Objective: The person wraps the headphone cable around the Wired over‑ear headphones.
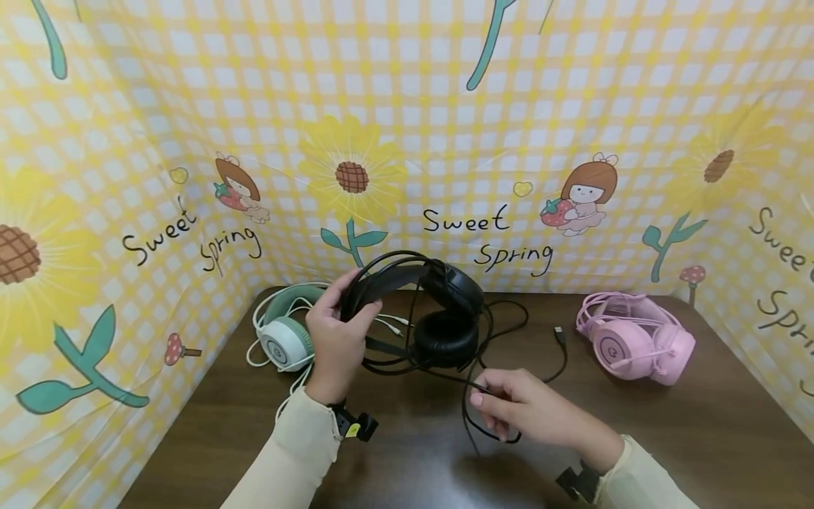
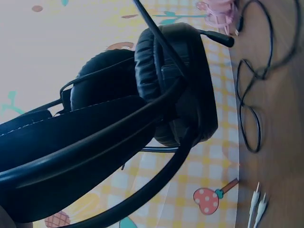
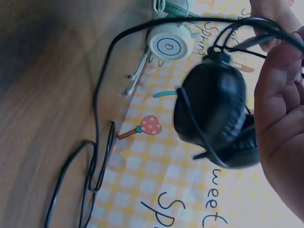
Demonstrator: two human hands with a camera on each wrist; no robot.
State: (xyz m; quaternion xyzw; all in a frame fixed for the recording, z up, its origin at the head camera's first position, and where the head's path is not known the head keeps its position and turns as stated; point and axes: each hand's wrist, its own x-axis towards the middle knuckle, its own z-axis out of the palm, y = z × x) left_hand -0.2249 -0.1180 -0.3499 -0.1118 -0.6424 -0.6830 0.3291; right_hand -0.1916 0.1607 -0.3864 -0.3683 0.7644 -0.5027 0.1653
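Observation:
My left hand [image 1: 340,336] grips the headband of a black headset [image 1: 448,339], holding it up over the table. In the left wrist view the padded band and an ear cup [image 2: 199,90] with a short microphone boom [image 2: 218,38] fill the middle. Between thumb and fingers, my right hand [image 1: 518,403] pinches the headset's black cable [image 1: 467,417], to the right of the ear cups. The cable also runs behind, ending in a USB plug [image 1: 559,334] on the table. In the right wrist view, the cable [image 3: 107,52] arcs from the fingers down to the tabletop.
White-and-green headphones [image 1: 286,343] lie at the back left, partly behind my left hand, with white plugs [image 1: 397,325] nearby. Pink headphones [image 1: 636,346] rest at the back right. A yellow checked cloth [image 1: 445,141] walls the brown table [image 1: 413,459] at the back and sides.

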